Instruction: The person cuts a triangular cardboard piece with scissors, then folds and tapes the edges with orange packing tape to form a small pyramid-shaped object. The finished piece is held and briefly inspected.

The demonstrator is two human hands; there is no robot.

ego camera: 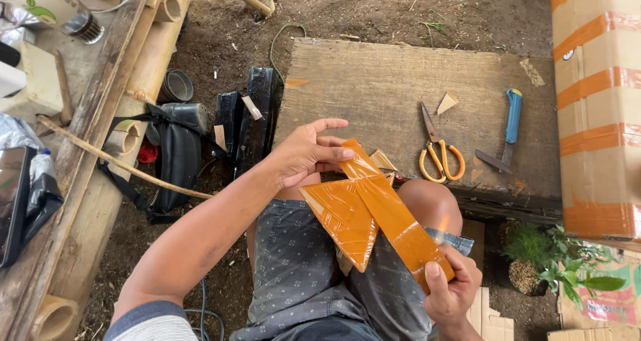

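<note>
The left hand [304, 155] is up above the lap. Its fingers are spread flat, and the fingertips [344, 155] press on the top end of an orange tape strip [390, 214]. So this grip is open, just touching. The right hand [454, 291] is low down near the knee. Its grip is closed on the bottom end of the strip, with the thumb on top. The strip runs slanted between both hands, over the person's knees. A wrapped orange piece [340, 221] sticks to the strip and hangs beside it. On the bench [374, 81] behind lie scissors [437, 151] and a blue knife [509, 131]. A taped box [597, 107] stands to the right.
</note>
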